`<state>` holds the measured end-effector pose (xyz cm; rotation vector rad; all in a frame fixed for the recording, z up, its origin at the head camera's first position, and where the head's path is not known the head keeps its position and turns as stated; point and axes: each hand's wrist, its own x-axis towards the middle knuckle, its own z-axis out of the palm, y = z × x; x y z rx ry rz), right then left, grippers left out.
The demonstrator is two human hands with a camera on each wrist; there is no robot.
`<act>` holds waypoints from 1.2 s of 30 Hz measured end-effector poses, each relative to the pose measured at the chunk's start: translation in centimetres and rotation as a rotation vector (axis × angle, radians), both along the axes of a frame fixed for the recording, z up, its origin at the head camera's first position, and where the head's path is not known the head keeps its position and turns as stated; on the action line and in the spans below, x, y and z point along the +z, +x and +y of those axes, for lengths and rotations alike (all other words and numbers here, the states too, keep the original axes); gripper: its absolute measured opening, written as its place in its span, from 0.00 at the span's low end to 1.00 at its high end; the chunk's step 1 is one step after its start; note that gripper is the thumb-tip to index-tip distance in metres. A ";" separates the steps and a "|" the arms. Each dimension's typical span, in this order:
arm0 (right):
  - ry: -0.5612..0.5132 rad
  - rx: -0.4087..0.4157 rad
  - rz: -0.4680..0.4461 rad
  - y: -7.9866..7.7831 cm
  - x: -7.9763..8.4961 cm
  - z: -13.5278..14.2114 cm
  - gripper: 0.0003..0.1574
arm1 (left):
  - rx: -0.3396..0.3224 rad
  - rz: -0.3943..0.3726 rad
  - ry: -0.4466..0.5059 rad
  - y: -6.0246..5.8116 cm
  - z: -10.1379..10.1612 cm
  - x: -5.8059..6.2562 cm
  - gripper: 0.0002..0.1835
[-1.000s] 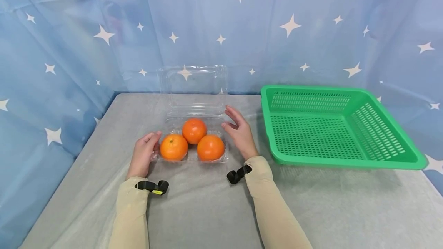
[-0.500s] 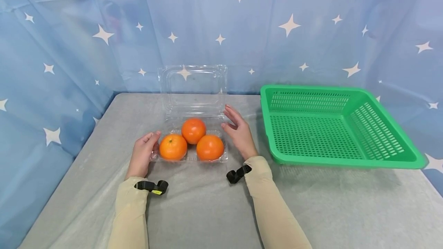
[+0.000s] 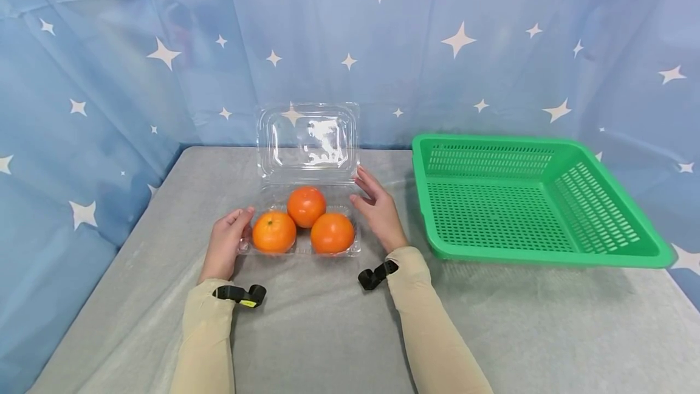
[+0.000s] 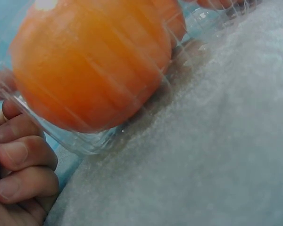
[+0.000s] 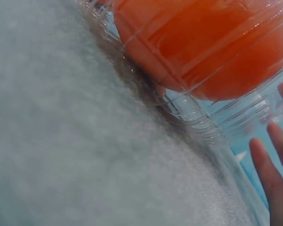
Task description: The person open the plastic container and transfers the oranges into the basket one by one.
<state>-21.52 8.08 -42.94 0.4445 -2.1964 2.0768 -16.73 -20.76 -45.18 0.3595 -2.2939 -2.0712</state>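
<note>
A clear plastic clamshell container [image 3: 304, 247] lies on the table with its lid [image 3: 307, 145] raised at the back. Three oranges sit inside: a left one [image 3: 274, 232], a right one [image 3: 332, 233] and a rear one [image 3: 306, 207]. My left hand [image 3: 225, 242] pinches the container's left rim between thumb and index finger; its other fingers are curled in the left wrist view. At the right rear corner, by the lid's hinge side, my right hand [image 3: 381, 211] has its fingers extended. Whether its fingertips touch the lid, I cannot tell.
A green perforated plastic basket [image 3: 497, 256] stands on the right of the grey-covered table [image 3: 317, 327]. Behind the table hangs a blue curtain [image 3: 383, 35] with white stars. Each wrist wears a black camera mount.
The lid has shifted slightly in its tilt, its left edge moving a little to the right, and a bright reflection now shows on it. Hands and oranges stay in place.
</note>
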 end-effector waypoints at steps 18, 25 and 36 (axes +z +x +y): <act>0.052 0.051 -0.009 0.5 0.5 0.1 0.37 | -0.009 -0.009 0.014 0.7 0.6 1.7 0.23; 0.044 0.060 -0.021 0.4 0.4 0.1 0.36 | 0.009 -0.003 0.008 0.0 0.2 0.2 0.25; 0.089 0.080 -0.018 0.6 0.4 0.2 0.34 | 0.003 0.001 -0.002 0.2 0.2 0.5 0.25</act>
